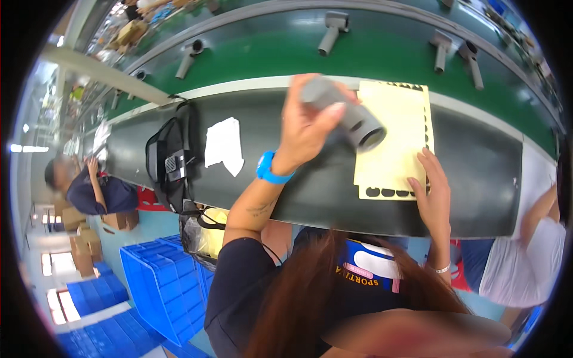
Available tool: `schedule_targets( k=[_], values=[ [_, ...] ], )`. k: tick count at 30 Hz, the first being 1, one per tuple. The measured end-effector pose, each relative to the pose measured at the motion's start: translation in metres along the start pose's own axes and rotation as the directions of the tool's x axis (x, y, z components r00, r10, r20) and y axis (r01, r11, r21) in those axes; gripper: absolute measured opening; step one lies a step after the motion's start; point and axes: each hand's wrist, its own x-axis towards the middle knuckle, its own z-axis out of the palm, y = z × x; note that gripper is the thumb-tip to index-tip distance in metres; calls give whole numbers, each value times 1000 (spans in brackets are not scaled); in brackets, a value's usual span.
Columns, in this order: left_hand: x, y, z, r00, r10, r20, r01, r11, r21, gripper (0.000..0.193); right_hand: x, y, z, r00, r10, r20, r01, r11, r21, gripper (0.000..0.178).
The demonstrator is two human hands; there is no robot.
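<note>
Now the left hand [307,122] grips a grey tube [346,113], perhaps sticker-bound; right hand [431,194], open, pins the yellow sheet [394,137] beneath.

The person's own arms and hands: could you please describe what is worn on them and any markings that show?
Both forearms are bare. The left hand has a bright blue watch at the wrist, and a small dark tattoo marks the forearm below it. The right hand has a thin pale bracelet at the wrist. No gloves or rings are discernible.
</note>
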Motion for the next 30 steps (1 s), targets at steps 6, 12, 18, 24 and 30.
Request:
schedule_targets(
  k=[6,12,18,24,30],
  values=[
    [-46,46,-40,895,-400,-196,334,893,-300,27,13,32,24,987,-52,153,84,974,-213,40],
    [-78,48,2,719,-687,-105,645,716,-267,41,23,3,-6,994,-108,-1,108,993,38,26],
    [-77,58,22,785,-598,163,613,713,-340,53,21,-64,-7,858,-513,21,507,853,122,31],
    [-110,117,9,820,-503,-274,525,851,9,29,10,-89,21,707,-655,266,600,755,264,38],
    [-223,194,-73,292,224,-930,424,841,335,25,17,-95,-8,750,-624,220,478,741,473,46]
  ],
)
